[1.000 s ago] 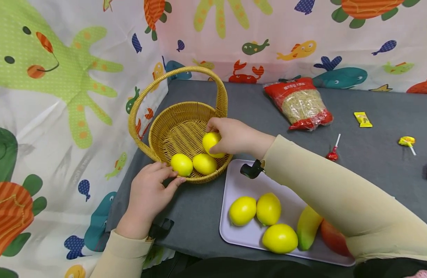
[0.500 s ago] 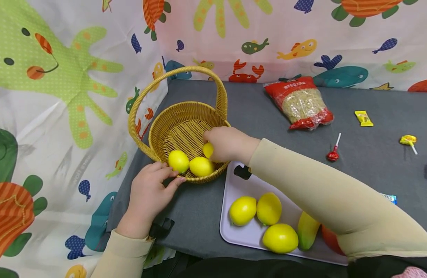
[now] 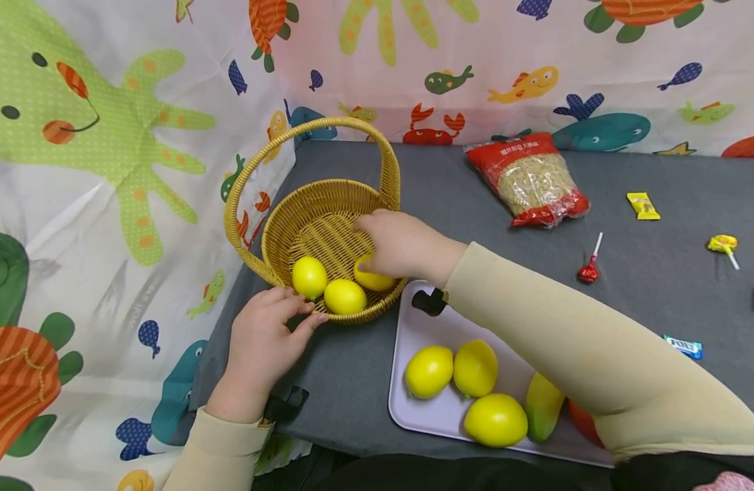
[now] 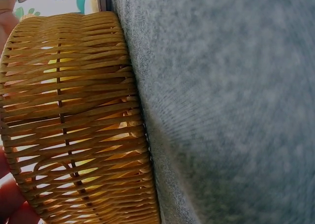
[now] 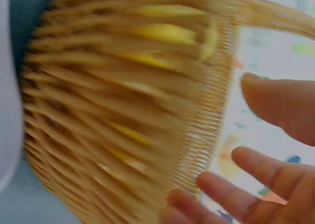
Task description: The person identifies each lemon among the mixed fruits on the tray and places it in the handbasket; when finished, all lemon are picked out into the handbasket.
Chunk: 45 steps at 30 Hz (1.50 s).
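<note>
A woven basket with a tall handle (image 3: 315,194) stands on the table, three yellow lemons inside: one at the left (image 3: 309,277), one at the front (image 3: 345,298), one at the right (image 3: 377,278). My left hand (image 3: 260,348) pinches the near-left rim between thumb and fingers; the left wrist view shows the basket's woven side (image 4: 74,120). Over the right side of the basket is my right hand (image 3: 404,245), just above the right lemon and partly covering it. In the right wrist view my right hand (image 5: 270,199) has spread fingers with nothing between them, beside the basket wall (image 5: 123,96).
A lilac tray (image 3: 416,320) at the basket's right holds three lemons (image 3: 429,372), a yellow-green mango (image 3: 543,409) and a red fruit (image 3: 585,419) partly behind my sleeve. Farther back lie a red bag (image 3: 530,179), lollipops (image 3: 588,273) and wrapped candies (image 3: 643,205). A patterned cloth hangs behind.
My right hand has lowered the third lemon into the basket and its fingers have come off it. The other two lemons have rolled slightly left. My left hand stays on the rim.
</note>
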Each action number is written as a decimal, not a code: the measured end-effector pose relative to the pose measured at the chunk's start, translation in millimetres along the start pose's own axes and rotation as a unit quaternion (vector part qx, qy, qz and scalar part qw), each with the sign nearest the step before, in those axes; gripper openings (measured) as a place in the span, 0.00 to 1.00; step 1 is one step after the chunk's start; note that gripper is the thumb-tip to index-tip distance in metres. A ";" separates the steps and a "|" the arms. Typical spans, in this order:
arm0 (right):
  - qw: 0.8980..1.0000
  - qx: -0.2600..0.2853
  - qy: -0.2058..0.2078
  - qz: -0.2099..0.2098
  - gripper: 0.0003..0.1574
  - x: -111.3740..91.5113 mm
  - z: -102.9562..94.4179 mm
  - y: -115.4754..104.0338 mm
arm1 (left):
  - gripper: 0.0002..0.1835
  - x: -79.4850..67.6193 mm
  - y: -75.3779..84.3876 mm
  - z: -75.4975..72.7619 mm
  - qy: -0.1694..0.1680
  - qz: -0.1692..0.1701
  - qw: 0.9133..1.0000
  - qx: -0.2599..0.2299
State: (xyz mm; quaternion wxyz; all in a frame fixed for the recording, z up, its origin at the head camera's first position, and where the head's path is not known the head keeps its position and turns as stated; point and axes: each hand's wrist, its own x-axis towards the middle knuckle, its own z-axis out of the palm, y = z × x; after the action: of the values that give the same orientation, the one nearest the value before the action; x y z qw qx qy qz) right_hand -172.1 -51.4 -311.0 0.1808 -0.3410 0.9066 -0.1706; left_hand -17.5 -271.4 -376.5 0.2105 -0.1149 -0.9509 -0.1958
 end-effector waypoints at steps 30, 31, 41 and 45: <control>0.894 0.347 -0.209 0.192 0.25 -156.3 27.0 91.1 | 0.15 -1.0 -1.1 2.8 0.002 -0.004 1.000 -0.004; 0.891 0.355 -0.207 0.194 0.25 -157.3 28.9 89.6 | 0.15 -0.6 -1.1 2.6 0.002 -0.004 1.000 -0.004; 0.896 0.363 -0.175 0.189 0.35 -152.4 47.0 69.0 | 0.15 0.8 0.2 1.5 -0.002 -0.004 1.000 -0.006; 0.907 0.338 -0.173 0.181 0.34 -149.6 52.7 67.7 | 0.16 0.3 0.2 0.9 0.001 -0.001 1.000 -0.005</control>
State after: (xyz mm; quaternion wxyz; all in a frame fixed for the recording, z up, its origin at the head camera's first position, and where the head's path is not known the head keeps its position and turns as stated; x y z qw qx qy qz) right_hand -81.3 88.5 -354.8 0.4669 -0.1130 0.7952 -0.3698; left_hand -18.0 -270.9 -377.0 0.2103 -0.1145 -0.9499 -0.2009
